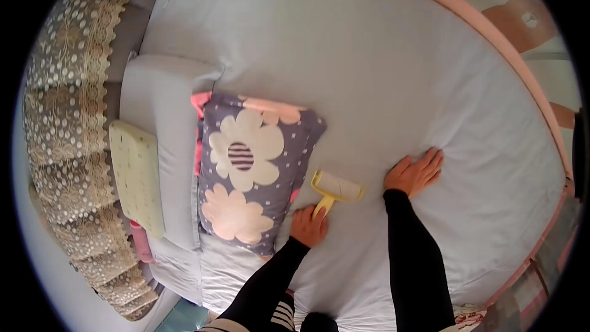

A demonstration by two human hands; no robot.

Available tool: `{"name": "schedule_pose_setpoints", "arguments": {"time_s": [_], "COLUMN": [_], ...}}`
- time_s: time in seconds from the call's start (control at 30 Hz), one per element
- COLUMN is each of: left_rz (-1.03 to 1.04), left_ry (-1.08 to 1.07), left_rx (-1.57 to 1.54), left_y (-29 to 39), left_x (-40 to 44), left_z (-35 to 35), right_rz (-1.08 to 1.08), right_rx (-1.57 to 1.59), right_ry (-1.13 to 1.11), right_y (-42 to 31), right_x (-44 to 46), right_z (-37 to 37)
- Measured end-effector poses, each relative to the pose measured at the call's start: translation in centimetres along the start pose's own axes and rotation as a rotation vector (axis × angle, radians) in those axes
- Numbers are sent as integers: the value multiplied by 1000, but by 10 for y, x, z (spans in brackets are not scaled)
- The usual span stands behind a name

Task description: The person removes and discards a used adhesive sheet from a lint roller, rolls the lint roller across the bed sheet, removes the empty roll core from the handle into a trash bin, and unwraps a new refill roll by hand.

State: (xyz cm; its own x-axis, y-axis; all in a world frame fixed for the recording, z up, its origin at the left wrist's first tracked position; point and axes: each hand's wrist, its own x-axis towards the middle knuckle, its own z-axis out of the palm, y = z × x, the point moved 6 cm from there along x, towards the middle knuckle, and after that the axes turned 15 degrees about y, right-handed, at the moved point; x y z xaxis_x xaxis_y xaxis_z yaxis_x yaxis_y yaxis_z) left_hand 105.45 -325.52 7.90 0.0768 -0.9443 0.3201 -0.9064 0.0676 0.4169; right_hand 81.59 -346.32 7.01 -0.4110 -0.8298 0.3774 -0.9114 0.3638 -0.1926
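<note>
My left hand (309, 227) is wrapped round the yellow handle of a lint roller (338, 187). Its pale roll lies against the grey bed sheet (356, 74), just right of a flowered pillow (249, 172). The pillow is dark purple with large cream and pink flowers. Farther right, my right hand (415, 172) rests flat on the sheet with its fingers spread and holds nothing. Black sleeves cover both forearms.
A lace-trimmed patterned cover (67, 123) drapes the headboard on the left. Beside it are a pale yellow foam pillow (136, 178) and a pink rolled item (141, 243). The pink bed frame (504, 40) curves round the right side.
</note>
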Motion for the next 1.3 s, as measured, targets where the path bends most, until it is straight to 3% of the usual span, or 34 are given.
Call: {"name": "schedule_pose_setpoints", "arguments": {"time_s": [0.1,0.2,0.4,0.53,0.63,0.7,0.77,0.8,0.87,0.93,1.07,1.17,1.2,1.3], "left_rz": [-53,-19,79,93,14,57,-48,23,-73,-230,-333,-229,-289,-103], "left_ry": [-91,-40,233,111,-102,-157,-304,-287,-317,-475,-575,-474,-384,-147], "left_rx": [-202,-163,-15,27,59,141,157,134,56,135,197,134,47,50], "left_y": [3,-3,-69,-90,-91,-84,-89,-92,-90,-70,-57,-63,-66,-81], "left_x": [20,99,422,531,528,475,404,365,301,276,275,308,322,362], "left_z": [-16,-36,-4,40,53,33,8,-7,-39,-67,-92,-104,-112,-127], "right_rz": [-14,6,36,58,37,17,19,27,42,32,18,10,8,6], "right_rx": [9,11,3,30,25,32,46,54,46,34,25,31,30,9], "right_ry": [19,0,-31,-42,-34,-11,-12,-13,-11,-22,-6,10,12,11], "right_y": [1,-2,1,0,0,0,0,0,2,0,1,0,0,0], "right_x": [2,5,2,4,3,5,1,2,3,2,1,0,0,1], "right_z": [2,5,3,2,1,2,1,1,1,1,3,5,5,2]}}
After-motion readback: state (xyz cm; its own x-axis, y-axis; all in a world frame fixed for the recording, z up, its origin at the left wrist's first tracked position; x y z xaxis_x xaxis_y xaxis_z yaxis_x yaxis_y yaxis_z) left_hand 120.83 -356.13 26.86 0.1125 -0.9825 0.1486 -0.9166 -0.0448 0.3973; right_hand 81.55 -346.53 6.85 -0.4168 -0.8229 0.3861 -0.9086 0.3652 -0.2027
